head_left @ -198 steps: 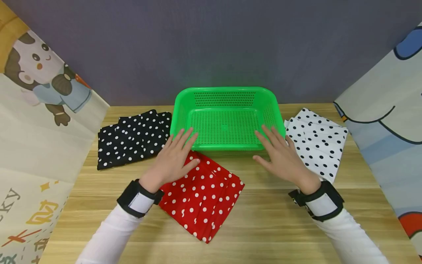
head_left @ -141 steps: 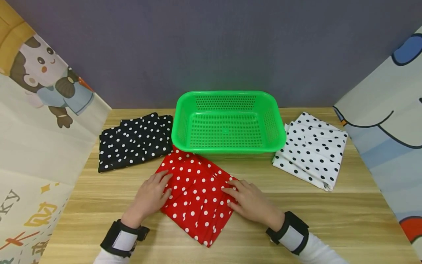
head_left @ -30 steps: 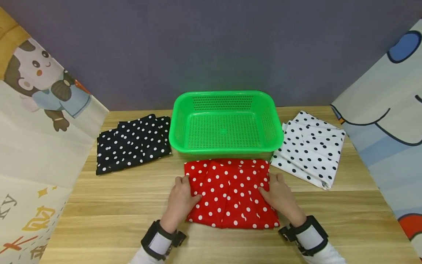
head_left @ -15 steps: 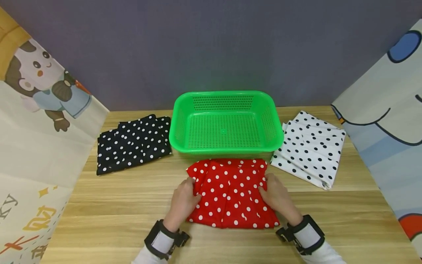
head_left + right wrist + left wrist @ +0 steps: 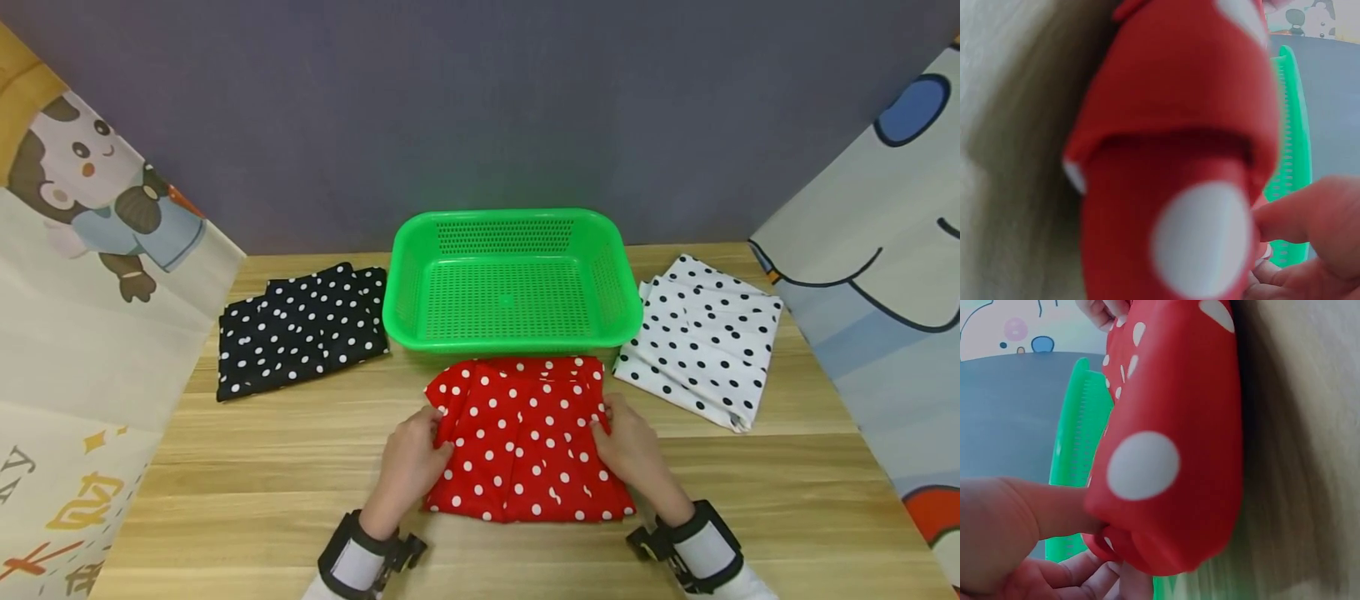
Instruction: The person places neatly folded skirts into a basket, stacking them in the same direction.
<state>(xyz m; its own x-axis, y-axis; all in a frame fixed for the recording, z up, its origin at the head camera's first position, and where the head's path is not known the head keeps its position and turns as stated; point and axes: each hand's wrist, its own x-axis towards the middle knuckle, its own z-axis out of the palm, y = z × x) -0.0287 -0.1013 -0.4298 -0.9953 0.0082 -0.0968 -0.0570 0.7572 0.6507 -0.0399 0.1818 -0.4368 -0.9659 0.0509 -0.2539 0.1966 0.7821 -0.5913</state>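
A folded red cloth with white dots (image 5: 525, 442) lies in front of the basket, its long sides running left to right. My left hand (image 5: 412, 458) pinches its left edge, thumb on top and fingers tucked underneath. At the opposite edge my right hand (image 5: 630, 442) pinches the cloth the same way. In the left wrist view the red cloth (image 5: 1166, 450) bulges up between thumb and fingers, above the wood. The right wrist view shows layered folds of the cloth (image 5: 1179, 94) beside the right thumb (image 5: 1297, 212).
A green plastic basket (image 5: 513, 343) with perforated walls stands just behind the red cloth. To its left lies a folded black cloth with white dots (image 5: 303, 333); to its right, a folded white cloth with black dots (image 5: 701, 342). All rest on a wooden table (image 5: 262, 467) before a grey wall.
The red cloth has turned from a diamond to square-on and sits apart from the basket. Both hands went from open above the table to pinching its sides; lately its left edge has drawn slightly inward.
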